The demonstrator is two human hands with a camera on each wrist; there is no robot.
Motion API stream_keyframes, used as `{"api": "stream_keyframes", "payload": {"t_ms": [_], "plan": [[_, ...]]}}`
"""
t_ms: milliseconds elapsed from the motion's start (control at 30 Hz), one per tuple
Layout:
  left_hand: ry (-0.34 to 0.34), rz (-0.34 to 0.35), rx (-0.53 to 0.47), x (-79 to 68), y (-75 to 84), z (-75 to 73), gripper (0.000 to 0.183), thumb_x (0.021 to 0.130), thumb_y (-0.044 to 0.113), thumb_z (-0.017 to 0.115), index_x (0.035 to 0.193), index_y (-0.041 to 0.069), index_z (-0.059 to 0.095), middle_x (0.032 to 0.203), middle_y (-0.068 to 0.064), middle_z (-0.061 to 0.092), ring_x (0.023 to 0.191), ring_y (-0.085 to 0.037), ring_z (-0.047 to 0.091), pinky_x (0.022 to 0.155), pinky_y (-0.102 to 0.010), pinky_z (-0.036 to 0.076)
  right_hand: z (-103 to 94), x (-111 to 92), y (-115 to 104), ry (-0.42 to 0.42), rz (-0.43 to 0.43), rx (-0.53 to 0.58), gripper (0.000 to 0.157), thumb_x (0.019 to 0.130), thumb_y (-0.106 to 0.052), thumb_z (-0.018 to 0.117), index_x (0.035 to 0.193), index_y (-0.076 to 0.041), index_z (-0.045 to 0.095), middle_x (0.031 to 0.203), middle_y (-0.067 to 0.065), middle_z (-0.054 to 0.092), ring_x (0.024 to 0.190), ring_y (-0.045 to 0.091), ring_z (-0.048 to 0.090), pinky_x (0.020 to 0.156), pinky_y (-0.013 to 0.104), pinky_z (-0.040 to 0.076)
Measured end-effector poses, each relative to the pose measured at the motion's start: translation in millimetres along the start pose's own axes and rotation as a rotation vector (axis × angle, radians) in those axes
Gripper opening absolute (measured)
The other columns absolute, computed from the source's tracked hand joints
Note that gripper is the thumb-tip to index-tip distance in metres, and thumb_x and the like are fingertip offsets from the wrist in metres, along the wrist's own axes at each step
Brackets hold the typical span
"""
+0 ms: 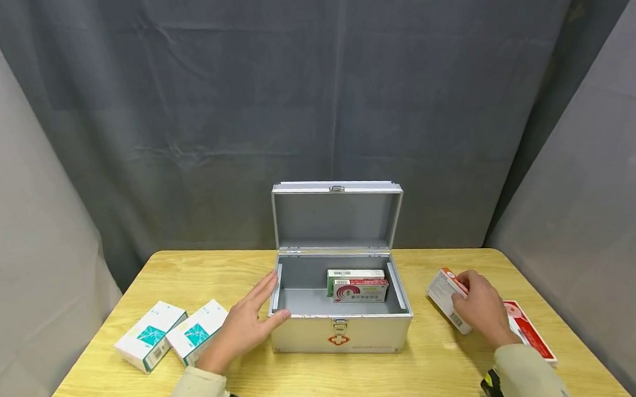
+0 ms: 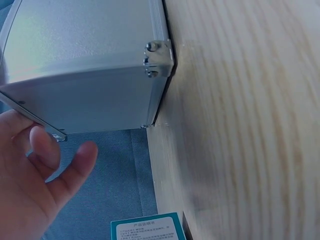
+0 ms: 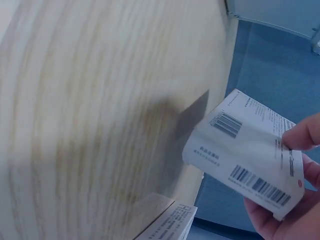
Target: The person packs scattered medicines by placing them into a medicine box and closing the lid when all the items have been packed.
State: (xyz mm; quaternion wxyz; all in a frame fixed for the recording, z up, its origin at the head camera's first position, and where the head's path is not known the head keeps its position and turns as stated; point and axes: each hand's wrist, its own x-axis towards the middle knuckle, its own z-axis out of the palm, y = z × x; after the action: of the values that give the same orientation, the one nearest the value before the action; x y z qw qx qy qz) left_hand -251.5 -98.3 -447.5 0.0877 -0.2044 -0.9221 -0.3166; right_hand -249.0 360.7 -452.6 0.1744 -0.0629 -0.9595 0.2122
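An aluminium first-aid case (image 1: 342,333) with a red cross stands on the table, its lid (image 1: 338,218) raised. Inside, toward the right, a red-and-white medicine box (image 1: 360,290) stands in front of a green-and-white one (image 1: 355,274). My left hand (image 1: 246,324) rests on the case's left rim, fingers extended, thumb at the front corner. To the right of the case, my right hand (image 1: 483,307) pinches a white medicine box with an orange end (image 1: 447,297). In the right wrist view this medicine box (image 3: 245,155) is tilted above the table, barcodes showing.
Two white-and-teal medicine boxes (image 1: 151,336) (image 1: 197,332) lie left of the case. A red-and-white box (image 1: 531,331) lies by my right wrist, partly hidden. A grey curtain (image 1: 312,101) hangs behind the wooden table (image 1: 341,391), with pale cloth (image 1: 597,205) at the sides.
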Motion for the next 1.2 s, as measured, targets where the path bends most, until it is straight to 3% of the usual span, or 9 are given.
{"api": "stream_keyframes", "payload": {"t_ms": [167,367,567,800,1000,1200], "plan": [[-0.032,-0.037,-0.017,-5.9,-0.1,2.8,0.078,0.08,0.069,0.046,0.145,0.035,0.02,0.15,0.026,0.011,0.14,-0.017,0.025,0.108,-0.051,0.03,-0.1,-7,-1,0.02,0.005,0.029,0.034,0.081,-0.014,0.057,0.112,-0.002,0.051,0.104,0.017,0.057,0.094,0.03,0.054,0.076,0.046,0.042],[-0.022,-0.029,-0.02,-6.8,0.8,2.9,0.076,0.081,0.066,0.048,0.145,0.034,0.021,0.151,0.025,0.012,0.139,-0.017,0.026,0.108,-0.051,0.031,-7.7,-11,-6,0.032,-0.029,0.018,0.034,0.079,-0.013,0.057,0.112,-0.004,0.052,0.102,0.015,0.06,0.091,0.03,0.057,0.069,0.038,0.041],[-0.014,-0.029,-0.009,-6.0,0.2,2.1,0.076,0.081,0.067,0.047,0.145,0.035,0.02,0.151,0.023,0.013,0.139,-0.018,0.028,0.107,-0.052,0.032,-13.9,-10,-7,0.016,-0.056,0.007,0.041,0.079,-0.016,0.058,0.118,-0.005,0.05,0.101,0.014,0.062,0.083,0.024,0.058,0.061,0.027,0.038],[-0.021,-0.03,-0.012,-3.0,-0.3,2.6,0.076,0.081,0.067,0.046,0.145,0.036,0.019,0.15,0.028,0.01,0.138,-0.017,0.028,0.107,-0.05,0.033,-21.9,-11,-7,0.052,-0.095,0.008,0.054,0.078,-0.012,0.057,0.13,-0.005,0.044,0.101,0.014,0.059,0.078,0.022,0.055,0.06,0.025,0.036],[-0.018,-0.034,-0.013,-0.6,-0.1,3.0,0.074,0.082,0.064,0.049,0.145,0.037,0.019,0.149,0.029,0.009,0.138,-0.018,0.028,0.107,-0.052,0.032,-36.1,-13,-22,0.075,-0.131,-0.018,0.066,0.079,-0.013,0.056,0.141,-0.014,0.035,0.094,0.013,0.054,0.078,0.021,0.05,0.058,0.025,0.031],[-0.011,-0.04,-0.013,-0.5,0.2,2.5,0.074,0.083,0.062,0.05,0.145,0.037,0.019,0.15,0.029,0.009,0.138,-0.019,0.028,0.106,-0.053,0.032,-46.0,-11,-44,0.06,-0.15,0.014,0.064,0.077,-0.012,0.057,0.138,-0.016,0.038,0.091,0.01,0.053,0.076,0.019,0.048,0.058,0.025,0.031]]}}
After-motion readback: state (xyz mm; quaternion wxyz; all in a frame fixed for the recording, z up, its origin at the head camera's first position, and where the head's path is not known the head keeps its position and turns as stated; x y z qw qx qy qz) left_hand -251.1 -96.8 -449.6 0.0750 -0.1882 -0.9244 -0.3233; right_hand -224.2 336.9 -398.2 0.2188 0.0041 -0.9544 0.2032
